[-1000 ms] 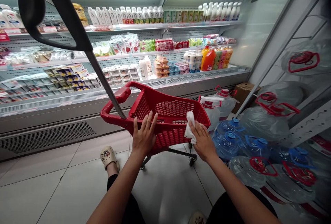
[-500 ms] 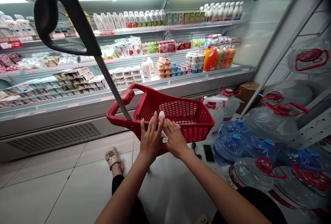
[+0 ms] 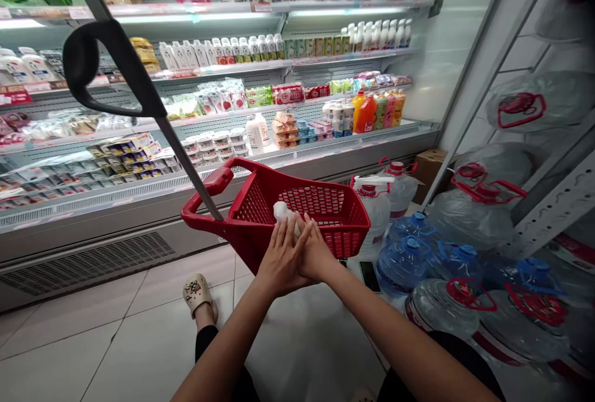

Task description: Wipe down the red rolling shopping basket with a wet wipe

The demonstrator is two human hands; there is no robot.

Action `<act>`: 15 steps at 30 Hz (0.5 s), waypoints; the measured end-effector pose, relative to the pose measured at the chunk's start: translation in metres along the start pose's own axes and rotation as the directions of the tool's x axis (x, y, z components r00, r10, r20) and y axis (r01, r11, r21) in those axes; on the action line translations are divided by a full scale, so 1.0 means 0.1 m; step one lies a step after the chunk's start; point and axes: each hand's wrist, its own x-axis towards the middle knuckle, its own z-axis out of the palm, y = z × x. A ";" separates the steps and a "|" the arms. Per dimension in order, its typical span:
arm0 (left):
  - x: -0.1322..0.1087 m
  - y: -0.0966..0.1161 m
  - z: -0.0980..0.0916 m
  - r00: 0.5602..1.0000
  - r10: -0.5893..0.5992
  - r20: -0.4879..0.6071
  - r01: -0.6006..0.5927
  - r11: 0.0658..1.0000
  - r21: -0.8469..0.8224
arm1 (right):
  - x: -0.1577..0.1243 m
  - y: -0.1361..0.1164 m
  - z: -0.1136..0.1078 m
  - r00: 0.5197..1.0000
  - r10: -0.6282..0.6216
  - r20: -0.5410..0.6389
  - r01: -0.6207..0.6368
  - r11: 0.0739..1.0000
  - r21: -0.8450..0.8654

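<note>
Seen from the head camera, a person's two bare hands meet over the near rim of a red plastic basket cart, its walls moulded in a latticework of small openings. The right hand holds a soft, crumpled white tissue, one rounded end showing above the fingertips at the basket's edge. The left hand lies against the right, fingers extended and slightly parted; whether it grips the tissue too cannot be told. A smooth metal pole slants up from the cart to a matte black looped handle. Behind, a metal-fronted refrigerated case displays glossy bottles, tubs and cartons. At right, ribbed, translucent blue water jugs crowd the pale tiled floor near a flat, dark phone. A beige, charm-studded clog rests at left.
</note>
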 end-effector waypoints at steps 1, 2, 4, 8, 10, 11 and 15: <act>0.01 0.01 0.01 1.000 -0.009 -0.003 0.009 1.000 0.005 | -0.01 0.02 -0.03 0.999 0.034 0.026 -0.034 0.999 0.021; 0.01 0.00 0.03 1.000 -0.012 -0.002 0.012 1.000 0.015 | -0.02 0.04 -0.05 0.998 0.047 0.032 -0.048 0.998 0.030; 0.00 -0.05 0.04 1.000 -0.013 0.001 0.013 0.999 0.049 | -0.05 0.11 -0.07 1.000 0.019 0.011 -0.019 1.000 0.024; -0.15 -0.42 -0.12 0.994 -0.101 -0.039 0.106 0.984 0.142 | -0.19 0.39 -0.03 0.995 -0.018 -0.097 0.014 0.999 -0.037; -0.27 -0.70 -0.30 0.976 -0.187 -0.113 0.206 0.961 0.186 | -0.29 0.59 0.01 0.989 0.000 -0.150 -0.011 0.997 -0.075; -0.33 -0.84 -0.40 0.965 -0.215 -0.150 0.243 0.948 0.207 | -0.34 0.70 0.03 0.985 0.010 -0.173 -0.027 0.995 -0.093; -0.50 -1.22 -0.70 0.943 -0.237 -0.234 0.299 0.912 0.280 | -0.47 1.03 0.09 0.970 0.053 -0.237 -0.087 0.987 -0.136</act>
